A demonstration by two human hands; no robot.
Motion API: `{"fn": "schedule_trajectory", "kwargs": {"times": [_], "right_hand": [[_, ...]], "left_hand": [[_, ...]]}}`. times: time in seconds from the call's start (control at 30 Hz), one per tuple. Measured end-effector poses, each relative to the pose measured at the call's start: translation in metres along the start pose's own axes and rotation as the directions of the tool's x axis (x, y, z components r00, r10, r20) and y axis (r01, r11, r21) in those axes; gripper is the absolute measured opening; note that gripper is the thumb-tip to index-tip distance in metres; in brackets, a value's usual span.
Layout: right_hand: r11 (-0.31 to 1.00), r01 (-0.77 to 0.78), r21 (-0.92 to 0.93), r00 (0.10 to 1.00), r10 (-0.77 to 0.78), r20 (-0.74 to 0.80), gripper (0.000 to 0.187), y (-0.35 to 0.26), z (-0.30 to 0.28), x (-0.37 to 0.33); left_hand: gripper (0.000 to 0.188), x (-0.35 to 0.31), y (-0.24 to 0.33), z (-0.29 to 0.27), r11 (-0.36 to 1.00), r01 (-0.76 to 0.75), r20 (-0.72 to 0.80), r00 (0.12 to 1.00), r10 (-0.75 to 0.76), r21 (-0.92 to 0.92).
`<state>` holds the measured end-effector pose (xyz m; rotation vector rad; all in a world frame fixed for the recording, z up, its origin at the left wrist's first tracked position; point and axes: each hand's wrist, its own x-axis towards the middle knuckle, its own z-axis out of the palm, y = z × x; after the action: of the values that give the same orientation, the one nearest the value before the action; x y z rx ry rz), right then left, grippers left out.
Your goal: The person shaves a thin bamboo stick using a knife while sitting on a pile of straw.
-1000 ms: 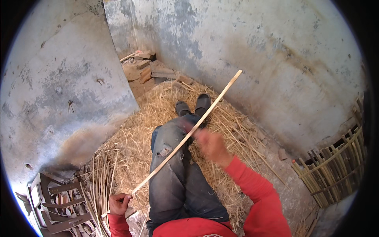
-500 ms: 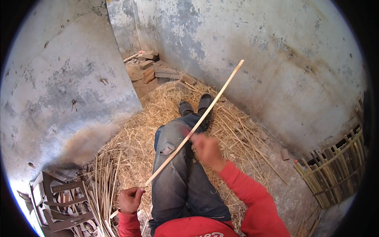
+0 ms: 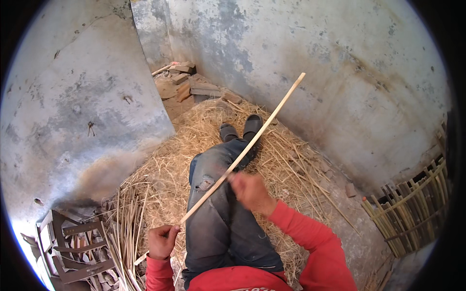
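A long pale bamboo strip (image 3: 265, 127) runs slantwise over my legs, from my left hand up toward the far wall. My left hand (image 3: 162, 241) pinches its near end between thumb and fingers, beside my left thigh. Close to the strip's middle, above my knees, is my right hand (image 3: 252, 193), curled closed and partly blurred. Whatever it may hold is too smeared to make out. Under the strip are my dark, worn trousers (image 3: 213, 237), torn at one knee.
Straw and shavings (image 3: 170, 169) cover the floor around my legs. Thin strips (image 3: 127, 233) lie at the left beside a broken brown frame (image 3: 80, 250). Bricks (image 3: 204, 88) are stacked by the far corner. A slatted bamboo basket (image 3: 412, 208) stands right, below the worn wall (image 3: 330, 72).
My right hand has moved slightly down and toward me along the strip. The strip's far end has shifted a little right, and my left hand has risen slightly.
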<state>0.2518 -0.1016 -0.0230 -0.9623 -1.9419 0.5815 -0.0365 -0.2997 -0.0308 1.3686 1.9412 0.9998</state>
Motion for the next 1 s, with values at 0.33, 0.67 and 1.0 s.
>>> {"fn": "schedule_trajectory", "kwargs": {"times": [0.33, 0.67, 1.0], "right_hand": [[0.972, -0.229, -0.057, 0.800, 0.155, -0.579, 0.047, 0.084, -0.101, 0.085], [0.996, 0.057, -0.066, 0.956, -0.073, -0.284, 0.045, 0.027, -0.050, 0.044], [0.998, 0.034, -0.043, 0.990, -0.040, -0.137, 0.035, 0.040, -0.056, 0.037]], "left_hand": [[0.031, 0.002, -0.004, 0.008, 0.961, -0.206, -0.235, 0.940, 0.247, 0.186], [0.030, -0.006, -0.010, 0.005, 0.971, -0.161, -0.222, 0.955, 0.198, 0.175], [0.029, -0.006, -0.039, -0.001, 0.867, -0.319, -0.284, 0.852, 0.439, 0.383]]}}
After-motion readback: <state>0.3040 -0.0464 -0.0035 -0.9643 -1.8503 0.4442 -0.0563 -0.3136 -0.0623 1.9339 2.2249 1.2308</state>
